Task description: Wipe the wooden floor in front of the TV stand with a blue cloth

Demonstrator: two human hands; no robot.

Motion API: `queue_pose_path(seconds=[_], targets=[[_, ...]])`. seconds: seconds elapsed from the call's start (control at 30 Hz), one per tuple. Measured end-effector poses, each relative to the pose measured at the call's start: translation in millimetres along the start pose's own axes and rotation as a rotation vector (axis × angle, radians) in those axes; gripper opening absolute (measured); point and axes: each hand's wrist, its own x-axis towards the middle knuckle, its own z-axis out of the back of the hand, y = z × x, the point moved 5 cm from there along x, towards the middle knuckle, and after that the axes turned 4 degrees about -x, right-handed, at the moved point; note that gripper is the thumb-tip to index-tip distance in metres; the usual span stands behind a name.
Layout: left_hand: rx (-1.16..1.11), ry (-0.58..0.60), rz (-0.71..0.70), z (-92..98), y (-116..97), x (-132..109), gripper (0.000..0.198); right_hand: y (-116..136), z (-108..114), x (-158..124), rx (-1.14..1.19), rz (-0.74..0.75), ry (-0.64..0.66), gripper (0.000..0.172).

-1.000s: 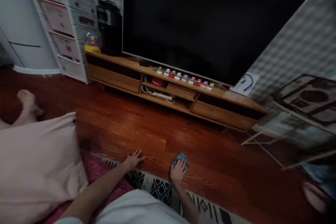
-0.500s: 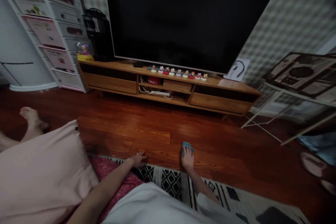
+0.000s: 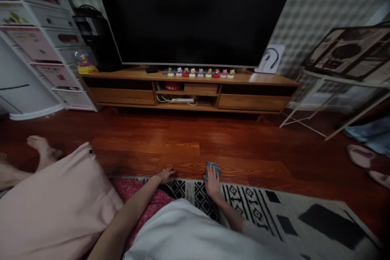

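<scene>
A small blue cloth [image 3: 213,169] lies on the reddish-brown wooden floor, just beyond the edge of the rug. My right hand [image 3: 212,179] is pressed over it, fingers extended forward across the cloth and holding it against the boards. Part of the cloth is hidden under the palm. My left hand [image 3: 165,175] rests at the rug's far edge beside the floor, its fingers stretched out and nothing in them. Under and beside both forearms are the black-and-white patterned rug [image 3: 258,203] and red patterned fabric [image 3: 134,190].
A pink cushion [image 3: 57,207] sits at my left, with a bare foot [image 3: 39,146] past it. Across the floor stands a low wooden TV cabinet [image 3: 187,106] bearing several small figurines [image 3: 201,73]. Right are a white-legged folding table [image 3: 313,81] and slippers [image 3: 361,156].
My right hand and the blue cloth have moved slightly left and back toward the rug. My left hand stays at the rug's edge. The camera view has turned and shifted.
</scene>
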Motion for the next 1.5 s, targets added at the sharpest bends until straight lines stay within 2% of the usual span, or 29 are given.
queue_pose_path(seconds=[0.07, 0.13, 0.2, 0.27, 0.33, 0.43, 0.57, 0.63, 0.7, 0.77, 0.83, 0.97, 1.03, 1.1, 1.17, 1.23, 1.3, 1.4, 1.5], targets=[[0.005, -0.004, 0.003, 1.5, -1.4, -2.7, 0.071, 47.2, -5.6, -1.1, 0.054, 0.135, 0.006, 0.061], [0.009, -0.007, 0.010, 2.1, -1.9, -4.5, 0.071, 80.0, -7.2, 4.2, 0.088, 0.240, 0.010, 0.063], [0.006, -0.008, 0.017, 1.6, -1.0, -5.1, 0.070, 93.5, -3.8, 17.9, 0.099, 0.317, 0.013, 0.066], [0.004, -0.010, 0.018, 0.5, 0.7, -4.8, 0.069, 84.8, 4.5, 38.6, 0.086, 0.341, 0.016, 0.068], [0.004, -0.012, 0.023, -0.7, 2.6, -3.9, 0.068, 53.1, 16.4, 61.9, 0.049, 0.260, 0.022, 0.069], [0.006, -0.015, 0.027, -1.9, 4.1, -1.8, 0.068, -25.5, 35.0, 84.6, -0.023, -0.025, 0.039, 0.067], [0.011, -0.008, 0.017, -3.7, 3.5, 2.1, 0.070, -126.1, 47.2, 73.9, -0.078, -0.335, 0.029, 0.066], [0.025, 0.005, 0.027, -4.9, 3.9, 4.0, 0.070, -153.0, 45.4, 57.9, -0.091, -0.455, 0.005, 0.066], [0.034, 0.016, 0.030, -5.5, 4.0, 5.3, 0.071, -154.6, 39.8, 41.9, -0.098, -0.520, -0.017, 0.067], [0.035, 0.023, 0.027, -5.2, 3.7, 5.4, 0.072, -131.2, 32.5, 29.3, -0.100, -0.519, -0.022, 0.069], [0.045, 0.032, 0.030, -4.5, 3.8, 4.6, 0.071, -87.6, 25.6, 20.9, -0.084, -0.432, -0.014, 0.069], [0.068, 0.039, 0.036, -3.5, 5.3, 2.1, 0.068, 23.8, 15.8, 10.7, 0.028, -0.089, 0.006, 0.070], [0.057, 0.022, 0.029, -3.2, 6.2, 1.4, 0.067, 69.6, 13.2, 8.7, 0.100, 0.072, 0.021, 0.070], [0.040, 0.005, 0.027, -3.3, 7.4, 1.0, 0.065, 96.9, 13.2, 11.5, 0.152, 0.191, 0.031, 0.067], [0.027, -0.005, 0.029, -3.4, 8.4, 0.6, 0.065, 101.2, 16.3, 20.7, 0.164, 0.257, 0.038, 0.065], [0.025, -0.010, 0.026, -3.1, 8.9, 0.0, 0.064, 81.0, 22.5, 35.4, 0.135, 0.242, 0.046, 0.065], [0.031, -0.012, 0.022, -2.5, 9.0, -0.7, 0.064, 39.2, 30.8, 51.9, 0.080, 0.133, 0.053, 0.066], [0.038, -0.001, 0.038, -3.0, 10.2, -1.2, 0.064, -48.3, 43.6, 65.5, 0.003, -0.143, 0.040, 0.068], [0.019, -0.002, 0.046, -5.2, 10.5, 0.1, 0.066, -135.7, 50.3, 57.5, -0.010, -0.432, -0.022, 0.068]])
